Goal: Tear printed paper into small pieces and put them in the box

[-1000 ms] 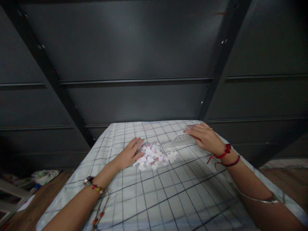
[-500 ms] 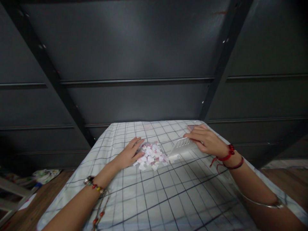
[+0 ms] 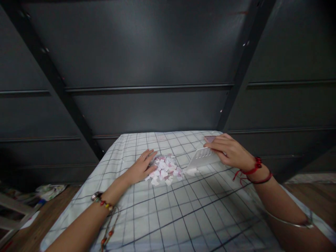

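Note:
A heap of small white and pinkish paper scraps (image 3: 165,170) lies on the checked tablecloth (image 3: 168,217). My left hand (image 3: 143,167) rests flat at the heap's left side, fingers spread, the thumb touching the scraps. In my right hand (image 3: 228,150) is a thin white slotted scraper (image 3: 203,158), gripped by its upper right part and tilted, its lower edge close to the cloth. A few loose scraps (image 3: 193,171) lie by that edge, right of the heap. Behind my right fingers a flat pinkish object (image 3: 209,139) shows in part; I cannot tell what it is.
A dark panelled wall (image 3: 147,112) with metal ribs stands just beyond the table's far edge. At the lower left are a pale wooden frame (image 3: 15,206) and crumpled cloth (image 3: 49,191) near the wooden floor (image 3: 52,213).
My right hand has moved slightly right with the scraper, away from the heap, and more loose scraps show by its edge. My left hand has stayed in place.

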`<state>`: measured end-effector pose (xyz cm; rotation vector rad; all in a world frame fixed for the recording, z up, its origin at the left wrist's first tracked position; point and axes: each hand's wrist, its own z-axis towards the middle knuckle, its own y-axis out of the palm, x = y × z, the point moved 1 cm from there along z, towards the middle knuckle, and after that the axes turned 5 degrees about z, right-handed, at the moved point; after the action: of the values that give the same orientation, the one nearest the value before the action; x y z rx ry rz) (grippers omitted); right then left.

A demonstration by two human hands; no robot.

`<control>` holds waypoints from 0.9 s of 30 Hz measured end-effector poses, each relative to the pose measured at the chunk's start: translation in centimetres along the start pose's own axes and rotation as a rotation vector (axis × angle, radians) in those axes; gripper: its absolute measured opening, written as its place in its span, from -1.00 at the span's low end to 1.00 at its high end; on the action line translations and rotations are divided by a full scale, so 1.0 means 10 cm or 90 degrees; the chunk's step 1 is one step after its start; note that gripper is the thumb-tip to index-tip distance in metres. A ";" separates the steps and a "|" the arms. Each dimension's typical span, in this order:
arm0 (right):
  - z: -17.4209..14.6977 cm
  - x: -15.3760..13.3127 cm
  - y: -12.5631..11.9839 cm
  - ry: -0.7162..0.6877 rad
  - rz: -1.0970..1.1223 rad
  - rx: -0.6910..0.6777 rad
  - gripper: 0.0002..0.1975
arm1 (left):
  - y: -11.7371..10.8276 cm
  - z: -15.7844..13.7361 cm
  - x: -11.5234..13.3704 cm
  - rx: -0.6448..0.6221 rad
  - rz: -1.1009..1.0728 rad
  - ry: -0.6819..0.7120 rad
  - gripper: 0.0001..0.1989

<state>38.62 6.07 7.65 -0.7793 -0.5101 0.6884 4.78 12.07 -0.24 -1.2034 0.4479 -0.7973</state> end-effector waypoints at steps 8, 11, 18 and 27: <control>0.01 -0.01 -0.01 0.009 0.008 -0.007 -0.69 | 0.00 0.00 0.00 0.003 0.006 0.001 -0.47; 0.00 0.00 -0.03 0.011 0.002 0.003 -0.69 | 0.00 0.00 0.00 0.001 0.003 0.003 -0.48; 0.00 0.00 -0.03 0.016 0.006 -0.009 -0.71 | 0.00 0.00 0.00 0.003 -0.003 0.003 -0.48; 0.03 -0.04 0.03 -0.006 -0.015 -0.004 -0.69 | -0.01 0.01 0.01 0.013 -0.001 0.013 -0.49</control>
<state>38.02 6.07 7.56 -0.7757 -0.5301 0.6693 4.88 12.03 -0.07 -1.1776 0.4541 -0.8142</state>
